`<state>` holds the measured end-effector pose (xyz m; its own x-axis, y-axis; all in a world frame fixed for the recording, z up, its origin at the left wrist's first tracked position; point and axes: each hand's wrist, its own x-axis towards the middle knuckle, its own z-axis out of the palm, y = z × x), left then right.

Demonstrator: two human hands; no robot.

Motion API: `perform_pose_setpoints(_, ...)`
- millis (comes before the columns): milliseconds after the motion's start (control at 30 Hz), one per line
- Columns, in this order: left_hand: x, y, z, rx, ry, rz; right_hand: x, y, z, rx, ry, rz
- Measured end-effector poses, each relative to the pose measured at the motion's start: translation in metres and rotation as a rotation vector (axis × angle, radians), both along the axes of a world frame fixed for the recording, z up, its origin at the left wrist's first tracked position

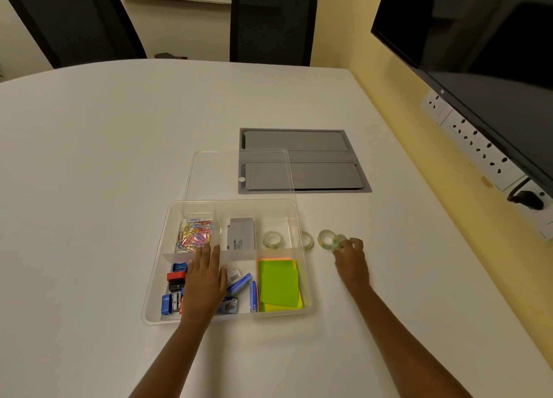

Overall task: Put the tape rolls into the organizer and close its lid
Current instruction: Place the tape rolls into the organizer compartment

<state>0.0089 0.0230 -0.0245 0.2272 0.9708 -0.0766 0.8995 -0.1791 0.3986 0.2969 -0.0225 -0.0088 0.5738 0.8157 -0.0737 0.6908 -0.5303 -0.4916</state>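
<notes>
Right hand [350, 258] grip apparently pinched on tape roll [326, 240], just outside organizer [302, 218].

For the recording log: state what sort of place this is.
Probably an office meeting room. A large white table has a built-in gray cable hatch, a black office chair stands at its far side, and a big dark screen hangs over wall sockets.

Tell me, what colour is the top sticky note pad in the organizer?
Bright green sticky note pad, seen in the head view.
</notes>
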Motion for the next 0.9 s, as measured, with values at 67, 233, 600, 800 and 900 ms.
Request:
perform_pose_setpoints(67,0.000,0.000,0.000,0.001,0.002,-0.002,-0.013,0.006,0.010,0.123,0.071,-0.007)
perform_pose_setpoints(233,-0.001,0.000,0.000,0.000,-0.008,0.005,-0.049,0.024,0.034,0.285,0.009,0.262)
perform_pose_setpoints(600,-0.001,-0.002,0.001,-0.003,-0.036,0.012,-0.077,0.071,0.026,0.002,-0.251,0.435)
perform_pose_setpoints(800,-0.002,0.000,-0.001,-0.007,-0.022,0.007,-0.068,0.065,0.029,0.247,-0.084,0.292)
perform_pose_setpoints(900,-0.002,0.000,-0.002,-0.008,-0.015,0.003,-0.052,0.054,0.025,0.205,-0.044,0.157)
